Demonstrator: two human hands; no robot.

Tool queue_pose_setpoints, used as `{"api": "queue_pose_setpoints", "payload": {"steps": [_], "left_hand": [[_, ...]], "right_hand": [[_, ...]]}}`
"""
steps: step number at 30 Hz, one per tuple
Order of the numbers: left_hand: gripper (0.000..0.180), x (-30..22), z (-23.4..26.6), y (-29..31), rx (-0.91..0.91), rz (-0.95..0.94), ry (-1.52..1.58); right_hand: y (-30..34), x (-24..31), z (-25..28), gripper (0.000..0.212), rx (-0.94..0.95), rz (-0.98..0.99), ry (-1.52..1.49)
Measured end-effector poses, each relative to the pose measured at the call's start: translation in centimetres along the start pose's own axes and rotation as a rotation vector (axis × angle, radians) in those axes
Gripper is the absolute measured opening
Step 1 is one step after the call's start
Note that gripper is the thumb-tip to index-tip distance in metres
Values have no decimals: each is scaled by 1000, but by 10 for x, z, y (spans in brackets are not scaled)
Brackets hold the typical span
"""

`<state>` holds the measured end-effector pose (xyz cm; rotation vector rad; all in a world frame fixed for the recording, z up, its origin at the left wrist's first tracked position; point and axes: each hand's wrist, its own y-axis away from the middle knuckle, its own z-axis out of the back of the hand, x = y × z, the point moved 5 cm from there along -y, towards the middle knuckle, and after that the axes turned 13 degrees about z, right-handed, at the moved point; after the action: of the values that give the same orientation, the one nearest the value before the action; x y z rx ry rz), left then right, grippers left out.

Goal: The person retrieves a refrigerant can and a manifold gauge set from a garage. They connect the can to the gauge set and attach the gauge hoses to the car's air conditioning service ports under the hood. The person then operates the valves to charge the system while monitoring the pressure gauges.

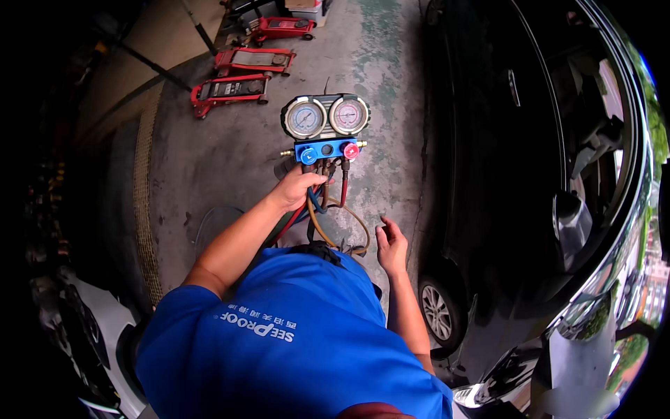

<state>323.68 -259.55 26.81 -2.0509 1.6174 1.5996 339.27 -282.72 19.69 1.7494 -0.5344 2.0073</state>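
From the head camera we look down over our blue shirt at a manifold gauge set (325,129) held up in front of us above the concrete floor (223,160). It has two round dials on top and a blue body with a blue knob (308,156) and a red knob (351,151). Our left hand (296,188) is closed around the hoses (322,209) just under the body, carrying the set. Red, blue and yellow hoses hang down from it and loop toward our chest. Our right hand (391,246) is loosely open, holding nothing, close beside the yellow loop. A black car (530,174) stands to our right, and red floor jacks (241,73) lie well beyond. We judge this as the sorting-out step: the hoses are bunched, so the next move calls for the free hand to take one hose and separate it cleanly.
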Motion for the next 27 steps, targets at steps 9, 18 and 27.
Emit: {"api": "queue_pose_setpoints", "payload": {"steps": [9, 18, 27], "left_hand": [[36, 22, 1, -24, -279, -189, 133], [24, 76, 61, -84, -624, -516, 210], [28, 114, 104, -159, -969, -841, 89]], "right_hand": [[-154, 116, -78, 13, 470, 718, 169], [-212, 77, -148, 46, 618, 1327, 217], [-260, 4, -178, 51, 686, 1909, 167]]}}
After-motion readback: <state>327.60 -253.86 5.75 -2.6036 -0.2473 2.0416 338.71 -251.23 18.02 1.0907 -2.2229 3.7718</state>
